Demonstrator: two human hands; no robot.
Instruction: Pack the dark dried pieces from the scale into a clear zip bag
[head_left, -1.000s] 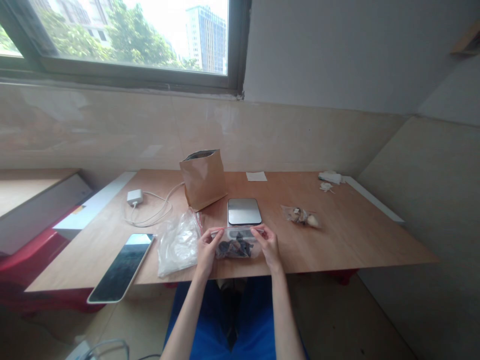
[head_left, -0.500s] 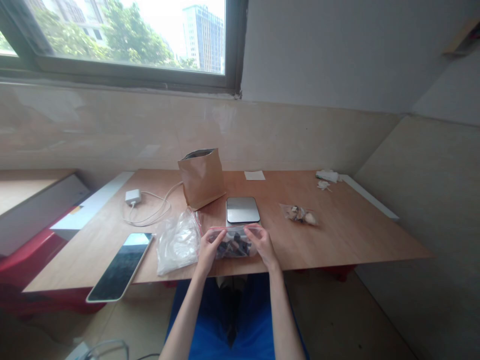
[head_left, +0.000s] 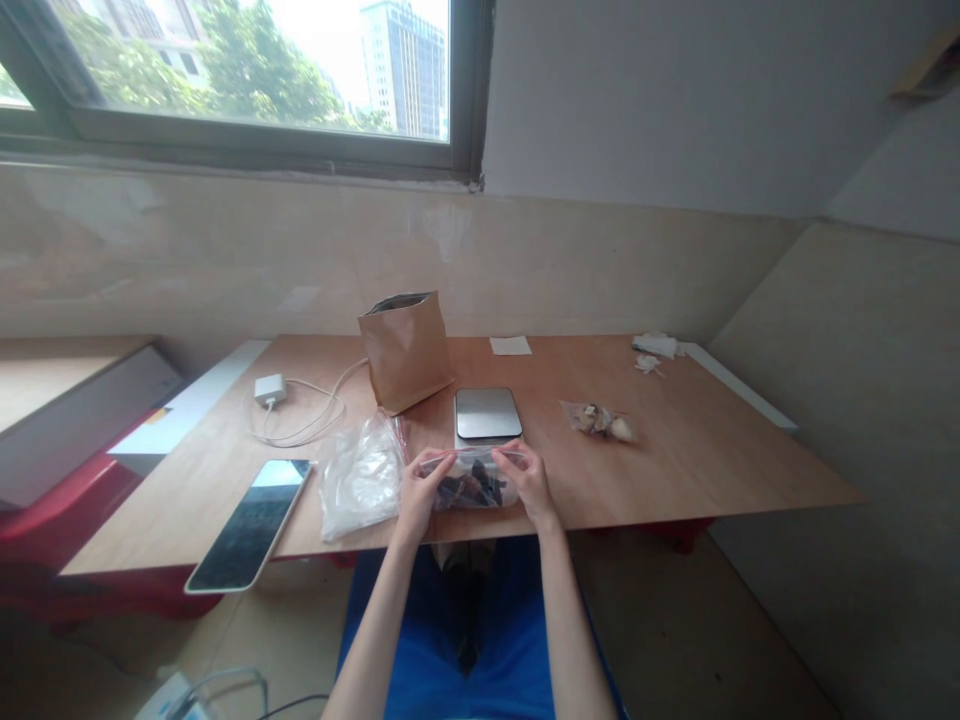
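A clear zip bag with dark and brownish pieces inside is stretched between my two hands at the table's front edge. My left hand pinches its upper left edge, and my right hand pinches the upper right. What exactly the dark pieces are, I cannot make out. Just beyond the bag lies a flat scale with a silver top. Left of my left hand is a pile of clear plastic bags. Behind them an open brown paper pouch stands upright.
A phone overhangs the front edge at left. Behind it is a white charger with a looped cable. A second filled clear bag lies at right. White paper and crumpled white scraps are along the back of the table.
Both hands keep hold of the zip bag's top edge. Its red rim, seen before, now shows less. The whole view has shifted slightly; the other things stay put.
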